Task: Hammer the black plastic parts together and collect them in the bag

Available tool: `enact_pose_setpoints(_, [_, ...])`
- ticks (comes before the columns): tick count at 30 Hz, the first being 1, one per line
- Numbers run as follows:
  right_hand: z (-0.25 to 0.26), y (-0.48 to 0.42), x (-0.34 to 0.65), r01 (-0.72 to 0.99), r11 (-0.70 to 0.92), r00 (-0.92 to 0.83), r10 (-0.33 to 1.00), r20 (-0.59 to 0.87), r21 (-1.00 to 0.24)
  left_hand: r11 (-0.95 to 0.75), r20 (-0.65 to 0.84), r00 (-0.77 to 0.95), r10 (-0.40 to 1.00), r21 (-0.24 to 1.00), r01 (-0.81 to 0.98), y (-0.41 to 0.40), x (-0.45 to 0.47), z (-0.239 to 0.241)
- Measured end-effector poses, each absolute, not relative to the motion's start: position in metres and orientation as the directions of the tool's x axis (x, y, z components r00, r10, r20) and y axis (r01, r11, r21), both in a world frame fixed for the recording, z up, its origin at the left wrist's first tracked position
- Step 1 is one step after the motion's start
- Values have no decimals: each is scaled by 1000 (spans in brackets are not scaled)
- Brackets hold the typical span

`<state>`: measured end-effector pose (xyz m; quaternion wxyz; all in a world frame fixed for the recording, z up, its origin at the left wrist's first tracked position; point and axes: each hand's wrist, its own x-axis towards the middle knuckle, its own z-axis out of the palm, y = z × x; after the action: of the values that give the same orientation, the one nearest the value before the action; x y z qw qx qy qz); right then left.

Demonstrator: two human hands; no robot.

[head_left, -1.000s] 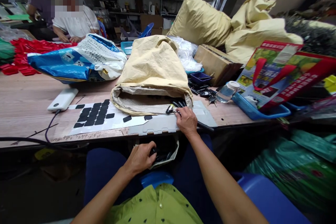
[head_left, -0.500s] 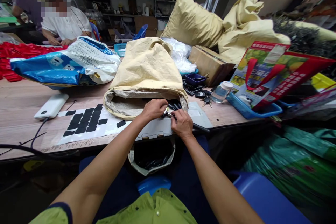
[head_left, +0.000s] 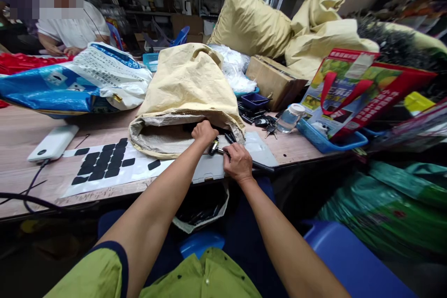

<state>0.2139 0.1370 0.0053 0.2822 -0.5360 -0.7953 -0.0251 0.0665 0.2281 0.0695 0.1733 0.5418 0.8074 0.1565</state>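
A cream cloth sack lies on the table with its mouth toward me. My left hand reaches into that mouth, its fingers hidden, so I cannot see what they hold. At the sack's right front corner, my right hand is closed around a thin black rod with a shiny metal end on its left side. Other black rod-like pieces show inside the sack's mouth beside my right hand. Under the hands lies a pale flat sheet.
On the left are a white sheet with black rounded squares, a white power bank and a blue-white bag. To the right stand a clear jar, keys and a blue basket. A co-worker sits across the table.
My left hand has left the metal end of the rod and moved forward into the sack's mouth. My right hand still holds the rod. The view has shifted slightly.
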Motion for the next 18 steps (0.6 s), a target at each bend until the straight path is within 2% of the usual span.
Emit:
enact_pose_setpoints(4, [5,137,214,864,424,-262,838,479,-271,368,-100,-376,921,533,762,222,38,71])
enact_pose_setpoints(7, [5,136,213,869,413,-251,843,475,-273,208,-4,-257,966,597,775,202,11,70])
enact_pose_setpoints(10, [7,136,211,876,392,-231,853,469,-281,-18,97,-59,994,650,760,170,-10,63])
enact_pose_setpoints(14, [8,136,210,887,368,-217,865,452,-279,-215,140,163,977,637,740,133,-19,40])
enact_pose_setpoints(18, [5,139,211,898,355,-214,868,449,-260,-311,222,220,950,602,736,121,-17,17])
